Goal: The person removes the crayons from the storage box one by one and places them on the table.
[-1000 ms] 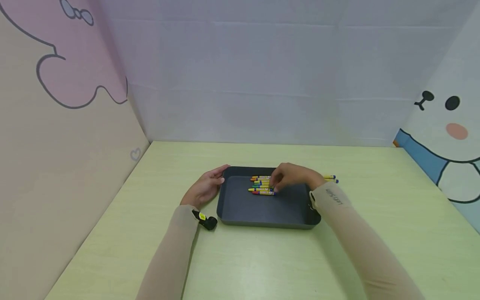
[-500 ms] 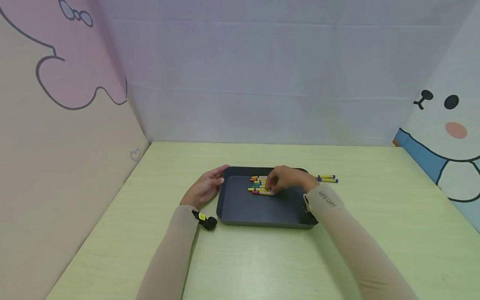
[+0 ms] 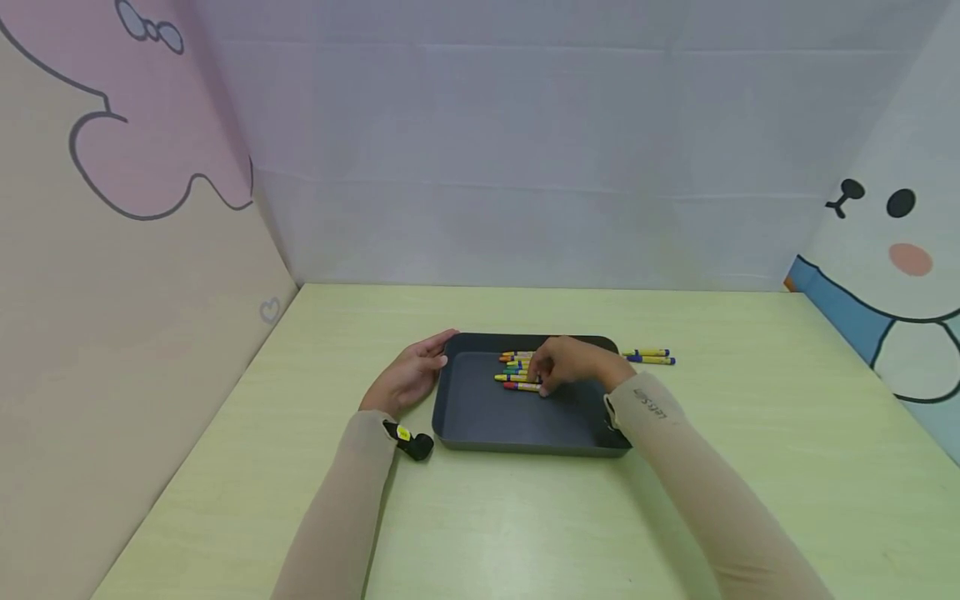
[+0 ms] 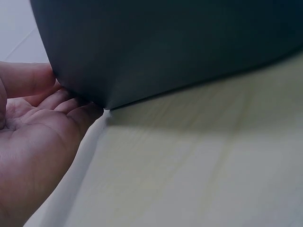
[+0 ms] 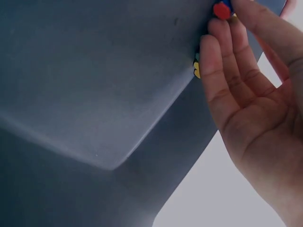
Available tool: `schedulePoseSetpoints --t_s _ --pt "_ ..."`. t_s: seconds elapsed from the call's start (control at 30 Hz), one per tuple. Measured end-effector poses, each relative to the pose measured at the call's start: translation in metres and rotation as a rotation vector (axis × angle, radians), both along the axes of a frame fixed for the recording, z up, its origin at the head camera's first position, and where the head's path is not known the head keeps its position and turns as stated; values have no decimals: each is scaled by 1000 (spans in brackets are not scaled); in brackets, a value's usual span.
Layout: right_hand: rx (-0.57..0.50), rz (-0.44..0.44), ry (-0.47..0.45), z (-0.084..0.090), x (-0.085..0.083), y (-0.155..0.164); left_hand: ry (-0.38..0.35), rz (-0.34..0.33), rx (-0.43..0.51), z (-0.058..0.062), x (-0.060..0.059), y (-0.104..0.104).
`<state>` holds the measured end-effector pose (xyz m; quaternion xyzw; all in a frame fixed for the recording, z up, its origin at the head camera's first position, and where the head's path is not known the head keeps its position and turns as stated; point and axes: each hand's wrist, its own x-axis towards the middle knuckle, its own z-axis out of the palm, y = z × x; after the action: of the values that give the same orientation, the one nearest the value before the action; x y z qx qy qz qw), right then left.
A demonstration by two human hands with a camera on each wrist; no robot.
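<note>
A dark grey tray point(image 3: 525, 448) sits on a pale green table point(image 3: 525, 525). Several crayons point(image 3: 516, 371) lie side by side in its far half, a red one point(image 3: 519, 387) nearest me. My right hand point(image 3: 553, 371) reaches into the tray, and its nearly straight fingers touch the crayons' right ends. In the right wrist view the right hand point(image 5: 246, 94) meets a red crayon end point(image 5: 221, 9) and a yellow one point(image 5: 196, 71) over the tray floor point(image 5: 94, 71). My left hand point(image 3: 423, 365) rests against the tray's left outer wall; the left wrist view shows this hand point(image 4: 33, 123) at the tray corner point(image 4: 165, 47).
Two more crayons point(image 3: 649, 357) lie on the table just right of the tray. A small black device point(image 3: 411, 442) sits at my left wrist. Printed panels wall the table in on the left, back and right.
My right hand has slid a little left across the tray, and the red crayon has shifted slightly left with it. More of the two crayons outside shows. The left hand has stayed put.
</note>
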<state>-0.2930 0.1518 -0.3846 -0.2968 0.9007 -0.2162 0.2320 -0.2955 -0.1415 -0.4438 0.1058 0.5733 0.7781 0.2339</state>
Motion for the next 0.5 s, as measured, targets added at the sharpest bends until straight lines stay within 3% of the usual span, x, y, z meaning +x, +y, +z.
schedulePoseSetpoints --t_s 0.5 --pt "22 -3 -2 2 4 1 3 3 19 -3 -2 -1"
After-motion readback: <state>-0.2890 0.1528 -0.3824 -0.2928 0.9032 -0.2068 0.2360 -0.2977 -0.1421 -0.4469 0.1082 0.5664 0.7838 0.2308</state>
